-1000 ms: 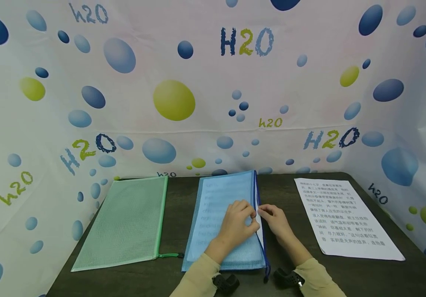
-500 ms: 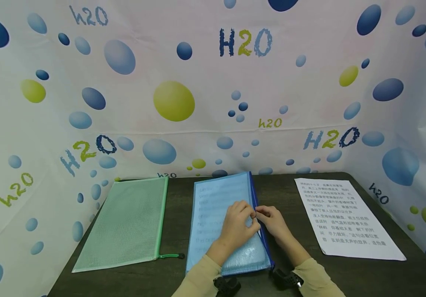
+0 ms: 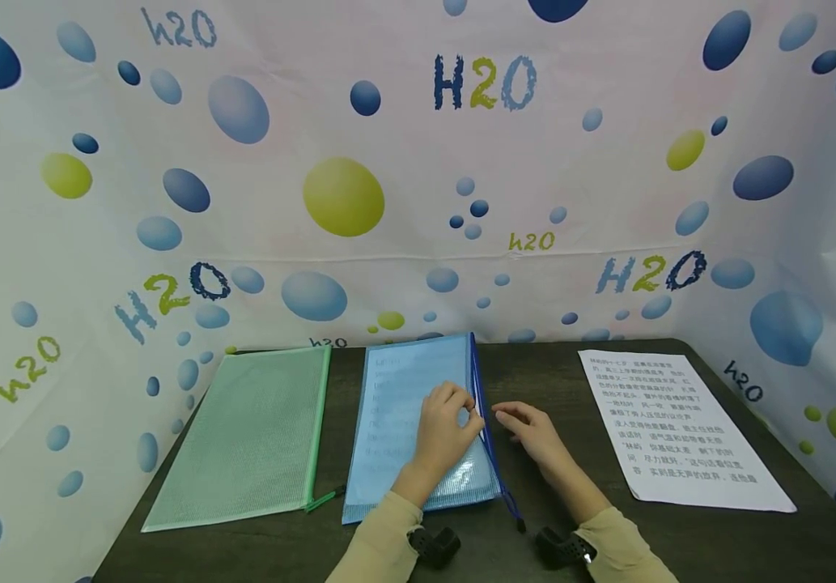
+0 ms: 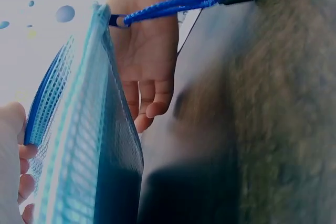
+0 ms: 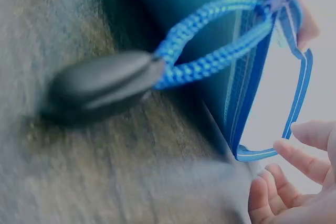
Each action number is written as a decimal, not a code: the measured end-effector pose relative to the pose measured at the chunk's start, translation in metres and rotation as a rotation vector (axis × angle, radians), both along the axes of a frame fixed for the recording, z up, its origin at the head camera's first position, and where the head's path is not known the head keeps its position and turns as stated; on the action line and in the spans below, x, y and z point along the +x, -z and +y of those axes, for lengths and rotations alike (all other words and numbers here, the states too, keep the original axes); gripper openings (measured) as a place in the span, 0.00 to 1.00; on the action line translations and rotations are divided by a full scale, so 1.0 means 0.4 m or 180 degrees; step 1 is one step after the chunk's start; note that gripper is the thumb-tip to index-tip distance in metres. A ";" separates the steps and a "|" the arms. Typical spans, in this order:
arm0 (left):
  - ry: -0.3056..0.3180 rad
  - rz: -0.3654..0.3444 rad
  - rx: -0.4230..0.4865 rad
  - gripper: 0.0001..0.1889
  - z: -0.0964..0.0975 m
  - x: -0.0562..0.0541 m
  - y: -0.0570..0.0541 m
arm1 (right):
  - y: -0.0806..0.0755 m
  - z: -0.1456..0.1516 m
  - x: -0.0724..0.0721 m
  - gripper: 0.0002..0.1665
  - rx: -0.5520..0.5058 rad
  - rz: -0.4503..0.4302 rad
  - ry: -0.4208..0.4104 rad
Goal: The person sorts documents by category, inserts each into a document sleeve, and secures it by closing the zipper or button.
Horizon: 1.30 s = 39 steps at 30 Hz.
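A blue mesh zipper pouch [image 3: 403, 389] lies in the middle of the table, printed paper showing through it. My left hand [image 3: 443, 429] pinches the upper edge of its open right side, lifting it so that white paper shows inside. In the left wrist view the fingers [image 4: 27, 184] hold the blue zipper edge [image 4: 44, 87]. My right hand [image 3: 534, 433] is just right of the opening, fingers loosely bent and holding nothing; in the right wrist view its fingertips [image 5: 283, 148] are close to the zipper edge. A blue cord pull [image 5: 210, 59] with a black end hangs from the pouch's near corner.
A green mesh zipper pouch [image 3: 243, 437] lies flat at left, its green pull [image 3: 324, 500] pointing at the blue pouch. Printed white sheets [image 3: 680, 429] lie at right on the dark table [image 3: 556, 364]. A patterned white backdrop [image 3: 418, 162] stands behind.
The blue pouch and my left hand have shifted left. My right hand, which was at the zipper edge, is now apart from it. The green pouch's pull has swung slightly.
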State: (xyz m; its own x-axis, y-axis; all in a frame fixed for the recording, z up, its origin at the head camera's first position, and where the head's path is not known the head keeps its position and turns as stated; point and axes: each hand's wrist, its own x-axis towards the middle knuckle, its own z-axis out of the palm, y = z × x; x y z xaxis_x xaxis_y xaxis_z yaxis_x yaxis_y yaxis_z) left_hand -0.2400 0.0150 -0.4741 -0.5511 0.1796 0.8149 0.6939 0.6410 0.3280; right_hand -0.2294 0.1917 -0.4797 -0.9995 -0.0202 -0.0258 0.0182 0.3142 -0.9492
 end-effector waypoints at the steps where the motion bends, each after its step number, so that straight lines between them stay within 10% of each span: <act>1: -0.0009 -0.0005 0.0013 0.08 -0.003 -0.003 -0.001 | -0.002 -0.001 0.001 0.21 -0.0078 -0.0021 -0.0005; 21: -0.0121 -0.0202 0.0244 0.03 -0.026 -0.015 -0.005 | -0.010 0.043 0.010 0.28 -0.1677 -0.1583 -0.1362; 29: -0.0119 -0.0294 0.0373 0.03 -0.030 -0.018 -0.001 | 0.004 0.046 0.013 0.30 -0.2199 -0.1966 -0.2344; 39: -0.0199 -0.0254 0.0409 0.04 -0.032 -0.018 0.004 | 0.012 0.035 0.022 0.32 -0.1990 -0.2128 -0.2738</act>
State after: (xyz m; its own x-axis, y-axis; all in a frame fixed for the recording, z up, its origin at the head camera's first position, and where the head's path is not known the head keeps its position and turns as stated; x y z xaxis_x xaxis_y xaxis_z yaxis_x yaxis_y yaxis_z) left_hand -0.2470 0.0022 -0.4756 -0.6218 0.0402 0.7822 0.6226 0.6312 0.4625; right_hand -0.2206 0.2058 -0.4845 -0.4518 -0.8495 -0.2724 0.5654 -0.0364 -0.8240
